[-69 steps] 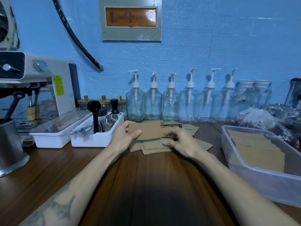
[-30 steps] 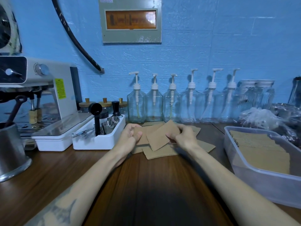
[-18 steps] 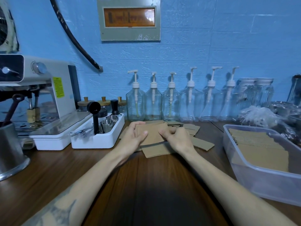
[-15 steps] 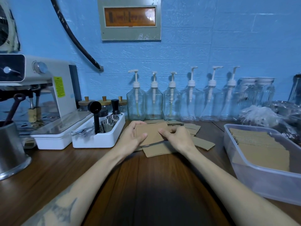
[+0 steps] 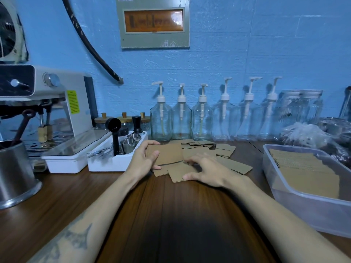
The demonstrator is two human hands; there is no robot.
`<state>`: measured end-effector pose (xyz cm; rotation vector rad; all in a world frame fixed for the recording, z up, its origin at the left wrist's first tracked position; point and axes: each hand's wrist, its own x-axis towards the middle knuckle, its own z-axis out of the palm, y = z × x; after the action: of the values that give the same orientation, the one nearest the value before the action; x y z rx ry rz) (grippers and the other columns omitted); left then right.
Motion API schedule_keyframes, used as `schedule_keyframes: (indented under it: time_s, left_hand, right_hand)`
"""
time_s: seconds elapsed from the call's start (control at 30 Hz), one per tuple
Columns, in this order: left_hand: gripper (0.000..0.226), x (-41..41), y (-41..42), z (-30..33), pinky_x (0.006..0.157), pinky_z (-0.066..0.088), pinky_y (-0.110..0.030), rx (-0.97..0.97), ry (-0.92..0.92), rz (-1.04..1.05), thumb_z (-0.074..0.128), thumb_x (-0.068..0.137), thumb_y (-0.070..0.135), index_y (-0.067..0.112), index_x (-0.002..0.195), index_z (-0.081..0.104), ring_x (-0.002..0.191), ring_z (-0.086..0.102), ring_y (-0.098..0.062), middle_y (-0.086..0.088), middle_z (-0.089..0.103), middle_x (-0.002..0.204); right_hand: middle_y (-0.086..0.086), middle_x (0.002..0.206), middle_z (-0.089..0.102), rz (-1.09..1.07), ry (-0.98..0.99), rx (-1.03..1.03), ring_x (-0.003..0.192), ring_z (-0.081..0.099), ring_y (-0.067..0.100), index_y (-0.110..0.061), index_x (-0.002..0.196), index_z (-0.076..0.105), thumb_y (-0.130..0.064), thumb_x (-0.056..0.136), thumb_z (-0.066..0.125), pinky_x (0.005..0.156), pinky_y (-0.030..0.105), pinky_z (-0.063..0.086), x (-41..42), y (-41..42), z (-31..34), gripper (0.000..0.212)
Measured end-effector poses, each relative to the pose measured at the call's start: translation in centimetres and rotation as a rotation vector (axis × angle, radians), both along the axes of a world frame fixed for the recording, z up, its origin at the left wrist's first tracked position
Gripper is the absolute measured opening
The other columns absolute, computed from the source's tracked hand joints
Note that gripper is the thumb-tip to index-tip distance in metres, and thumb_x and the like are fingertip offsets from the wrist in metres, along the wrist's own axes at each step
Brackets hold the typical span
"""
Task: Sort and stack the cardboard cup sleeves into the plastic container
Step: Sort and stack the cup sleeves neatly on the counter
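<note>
Several flat brown cardboard cup sleeves [image 5: 224, 160] lie scattered on the wooden counter in front of the bottles. My left hand [image 5: 144, 160] grips a small stack of sleeves [image 5: 165, 153] by its left edge, thumb on top. My right hand [image 5: 207, 170] hovers spread over the loose sleeves just right of that stack, fingers relaxed and holding nothing. The clear plastic container [image 5: 303, 204] stands at the right with a row of stacked sleeves [image 5: 303, 168] inside it.
A white tray of metal cups and a black scoop [image 5: 117, 154] sits just left of my left hand. An espresso machine [image 5: 47, 111] and steel pitcher [image 5: 15, 173] stand further left. Pump bottles [image 5: 201, 118] line the blue wall. Plastic bags [image 5: 307, 137] lie behind the container.
My right hand has let go of the stack and dropped down and right over the loose sleeves. My left hand still holds the stack in place.
</note>
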<state>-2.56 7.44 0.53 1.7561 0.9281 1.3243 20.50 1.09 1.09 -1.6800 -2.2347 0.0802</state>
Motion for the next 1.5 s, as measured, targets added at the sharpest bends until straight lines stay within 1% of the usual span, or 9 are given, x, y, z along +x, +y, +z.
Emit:
schedule_keyframes:
  time_s: [0.23, 0.4, 0.63, 0.73, 0.93, 1.03, 1.17, 1.3, 1.5]
  left_hand:
    - [0.024, 0.1, 0.2, -0.1, 0.068, 0.063, -0.039, 0.030, -0.006, -0.007, 0.052, 0.100, 0.007, 0.026, 0.113, 0.059, 0.082, 0.066, 0.006, -0.001, 0.043, 0.140]
    - [0.023, 0.8, -0.1, 0.1, 0.070, 0.063, -0.040, -0.029, -0.064, -0.054, 0.050, 0.101, 0.007, 0.024, 0.113, 0.058, 0.100, 0.064, -0.016, -0.009, 0.052, 0.128]
    - [0.023, 2.0, -0.8, 0.2, 0.074, 0.062, -0.042, -0.100, -0.092, -0.120, 0.041, 0.104, 0.007, 0.021, 0.116, 0.055, 0.106, 0.061, -0.022, -0.010, 0.055, 0.118]
    - [0.024, 2.4, -1.1, 0.1, 0.077, 0.062, -0.045, -0.142, -0.126, -0.165, 0.040, 0.105, 0.008, 0.021, 0.115, 0.056, 0.110, 0.062, -0.021, -0.007, 0.057, 0.122]
    - [0.020, 3.3, -1.4, 0.0, 0.074, 0.060, -0.038, -0.212, -0.192, -0.180, 0.041, 0.106, 0.018, 0.025, 0.116, 0.057, 0.106, 0.065, -0.020, -0.008, 0.062, 0.120]
    - [0.020, 3.9, -1.7, 0.0, 0.078, 0.061, -0.041, -0.276, -0.270, -0.251, 0.044, 0.105, 0.018, 0.019, 0.122, 0.053, 0.107, 0.065, -0.023, -0.008, 0.058, 0.124]
    - [0.023, 4.0, -2.0, -0.2, 0.081, 0.060, -0.044, -0.238, -0.238, -0.286, 0.047, 0.103, 0.010, 0.020, 0.124, 0.050, 0.101, 0.070, -0.020, -0.009, 0.057, 0.127]
    - [0.025, 3.5, -1.8, 0.0, 0.081, 0.060, -0.049, -0.113, -0.134, -0.224, 0.050, 0.102, 0.010, 0.024, 0.122, 0.052, 0.081, 0.070, -0.006, 0.002, 0.051, 0.123]
    - [0.026, 3.0, -0.8, -0.1, 0.073, 0.061, -0.052, 0.004, -0.066, -0.166, 0.053, 0.100, 0.009, 0.027, 0.118, 0.056, 0.079, 0.069, -0.018, 0.003, 0.049, 0.130]
  right_hand:
    - [0.000, 0.107, 0.049, -0.006, 0.130, 0.003, 0.104, 0.047, 0.019, -0.027, 0.121, 0.062, -0.046, 0.077, 0.077, 0.093, 0.036, 0.040, -0.3, -0.1, 1.5, 0.050]
    - [-0.003, 0.079, 0.065, 0.005, 0.675, 0.029, 0.075, 0.058, 0.008, -0.017, 0.091, 0.069, -0.019, 0.084, 0.076, 0.074, 0.018, 0.046, -0.4, -0.9, 3.7, 0.010]
    - [0.015, 0.090, 0.062, -0.156, 1.197, 0.068, 0.085, 0.066, 0.027, -0.015, 0.139, 0.035, 0.018, 0.082, 0.063, 0.082, 0.047, 0.057, -1.2, -0.2, 3.1, 0.071]
    - [0.018, 0.111, 0.059, -0.254, 1.343, 0.059, 0.091, 0.069, 0.032, -0.023, 0.137, 0.038, 0.017, 0.082, 0.064, 0.072, 0.046, 0.061, -1.9, 0.6, 2.1, 0.073]
    - [-0.001, 0.095, 0.073, -0.479, 1.109, 0.086, 0.083, 0.070, 0.023, -0.020, 0.092, 0.069, -0.023, 0.082, 0.076, 0.080, 0.047, 0.059, -2.3, 1.5, 0.6, 0.013]
    - [-0.003, 0.082, 0.075, -0.486, 1.032, 0.109, 0.088, 0.068, 0.023, -0.018, 0.075, 0.074, -0.036, 0.079, 0.075, 0.085, 0.044, 0.055, -2.8, 1.3, 0.4, 0.018]
    - [-0.004, 0.098, 0.074, -0.457, 0.947, 0.130, 0.098, 0.067, 0.019, -0.021, 0.092, 0.076, -0.040, 0.079, 0.075, 0.091, 0.041, 0.053, -3.1, 1.3, 0.2, 0.023]
    - [0.001, 0.124, 0.058, -0.350, 0.940, 0.166, 0.114, 0.058, 0.019, -0.023, 0.139, 0.048, -0.030, 0.082, 0.077, 0.102, 0.041, 0.046, -2.8, 1.4, 0.4, 0.065]
    - [-0.007, 0.133, 0.060, -0.115, 0.657, 0.253, 0.117, 0.056, 0.012, -0.045, 0.147, 0.032, -0.026, 0.092, 0.067, 0.102, 0.034, 0.047, -1.9, 1.2, -0.1, 0.069]
